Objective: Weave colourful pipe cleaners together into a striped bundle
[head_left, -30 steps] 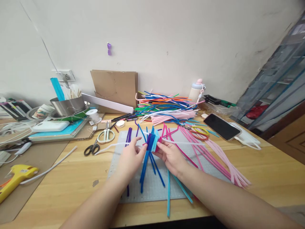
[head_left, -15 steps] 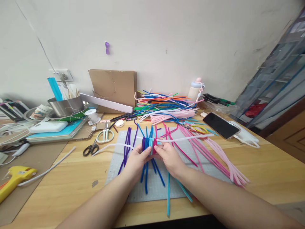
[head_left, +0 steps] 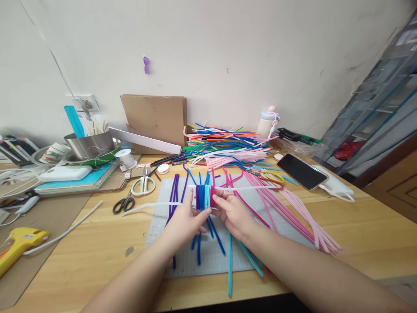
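Both hands hold a small band of wound pipe cleaners (head_left: 204, 197), striped purple, blue, light blue and magenta around white strands. My left hand (head_left: 187, 219) holds its left end, with one digit up beside the purple end and another along the lower edge. Its other fingers are partly hidden beneath. My right hand (head_left: 233, 213) pinches the magenta end between thumb and fingers. A white pipe cleaner (head_left: 250, 188) runs out to the right, and another white end (head_left: 153, 204) sticks out left. Loose blue pipe cleaners (head_left: 216, 237) lie below the hands.
A grey cutting mat (head_left: 185, 267) lies under the hands, with purple (head_left: 174, 195) and pink pipe cleaners (head_left: 293, 213) on it. Scissors (head_left: 143, 186) lie left. Behind is a mixed pipe cleaner heap (head_left: 224, 145). A phone (head_left: 302, 171) lies right, a yellow glue gun (head_left: 24, 243) far left.
My left thumb and fingers have spread from a pinch on the band's front to its end and lower edge, baring more stripes. The white strands have shifted slightly left. My right hand keeps its pinch.
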Tool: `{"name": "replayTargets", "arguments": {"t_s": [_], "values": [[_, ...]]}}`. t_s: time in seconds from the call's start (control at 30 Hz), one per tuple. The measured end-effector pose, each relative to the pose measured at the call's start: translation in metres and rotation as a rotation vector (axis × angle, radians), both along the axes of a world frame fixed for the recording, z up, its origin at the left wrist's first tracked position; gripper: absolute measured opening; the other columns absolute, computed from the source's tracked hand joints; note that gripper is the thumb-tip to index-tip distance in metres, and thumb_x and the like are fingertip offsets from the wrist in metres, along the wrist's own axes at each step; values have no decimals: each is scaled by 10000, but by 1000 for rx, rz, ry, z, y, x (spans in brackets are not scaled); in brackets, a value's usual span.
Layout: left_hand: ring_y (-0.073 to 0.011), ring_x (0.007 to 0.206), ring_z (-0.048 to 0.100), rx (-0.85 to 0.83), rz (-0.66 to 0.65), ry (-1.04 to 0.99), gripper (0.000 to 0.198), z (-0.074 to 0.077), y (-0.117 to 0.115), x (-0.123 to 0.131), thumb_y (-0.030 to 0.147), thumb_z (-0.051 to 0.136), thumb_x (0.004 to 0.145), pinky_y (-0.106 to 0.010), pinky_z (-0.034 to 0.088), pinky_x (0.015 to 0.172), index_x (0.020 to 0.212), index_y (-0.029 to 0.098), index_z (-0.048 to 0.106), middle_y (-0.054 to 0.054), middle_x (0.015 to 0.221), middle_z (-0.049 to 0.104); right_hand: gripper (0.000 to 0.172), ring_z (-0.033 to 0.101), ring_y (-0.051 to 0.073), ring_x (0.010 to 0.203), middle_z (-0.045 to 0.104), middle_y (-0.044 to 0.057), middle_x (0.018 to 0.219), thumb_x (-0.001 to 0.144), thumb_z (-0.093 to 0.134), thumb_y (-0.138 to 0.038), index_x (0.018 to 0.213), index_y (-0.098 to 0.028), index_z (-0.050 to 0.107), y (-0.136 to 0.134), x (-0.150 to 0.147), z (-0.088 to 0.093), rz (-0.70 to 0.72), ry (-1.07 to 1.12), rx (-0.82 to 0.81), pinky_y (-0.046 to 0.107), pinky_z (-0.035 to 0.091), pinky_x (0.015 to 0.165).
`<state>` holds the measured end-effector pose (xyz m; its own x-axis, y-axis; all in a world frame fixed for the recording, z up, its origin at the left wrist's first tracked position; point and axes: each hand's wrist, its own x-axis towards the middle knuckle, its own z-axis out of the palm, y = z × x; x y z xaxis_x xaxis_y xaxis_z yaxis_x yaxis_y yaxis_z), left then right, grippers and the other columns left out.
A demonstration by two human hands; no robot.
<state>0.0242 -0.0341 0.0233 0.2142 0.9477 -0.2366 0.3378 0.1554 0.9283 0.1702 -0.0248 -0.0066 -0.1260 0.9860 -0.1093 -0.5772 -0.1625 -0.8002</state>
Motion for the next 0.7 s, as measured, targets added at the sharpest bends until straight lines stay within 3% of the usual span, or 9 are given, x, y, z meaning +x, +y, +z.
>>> {"name": "replayTargets", "arguments": {"t_s": [0.07,0.13,0.2,0.3,0.37,0.57,0.7], "values": [[-167,414,583,151,-6,223,722,9,-2,-7,473,569,765,-256,434,453,1375,177,322,22,527,614,294,617,144,727,667,11,808,649,743,-293,896,-180,629,2,1,0,-24,4,-18,296,505,674],[-157,447,570,356,59,360,454,15,-3,-13,473,499,809,-255,427,487,1161,195,568,22,498,582,304,614,143,717,659,5,785,630,756,-292,878,-176,624,2,1,1,-32,0,-37,299,507,670],[-171,615,610,606,135,416,290,18,-2,-16,408,489,829,-282,461,613,964,201,641,-12,633,633,302,612,142,711,651,3,771,621,762,-296,858,-170,622,0,-1,2,-21,-20,-36,303,507,671],[-228,988,568,881,119,393,241,18,3,-16,299,573,779,-368,416,886,991,199,629,-76,1017,640,287,606,139,722,645,6,796,624,760,-302,839,-169,625,-6,-5,4,15,-76,-15,299,501,667],[-238,1072,528,862,42,321,275,16,7,-15,271,601,754,-384,381,946,1018,197,625,-86,1106,612,276,596,128,712,641,1,806,625,759,-303,833,-175,631,-11,-8,5,47,-110,-6,285,492,655],[-202,831,630,395,-17,59,206,8,13,-16,342,600,753,-286,462,763,851,174,668,-44,849,691,241,569,101,650,625,-17,721,652,740,-335,801,-177,636,-15,-10,8,116,-169,20,236,458,612],[-183,760,629,320,-47,-32,211,6,12,-16,357,611,744,-249,455,687,804,166,678,-38,801,697,233,563,114,672,625,-12,724,665,724,-356,798,-181,646,-15,-10,8,96,-200,44,260,460,659]]}}
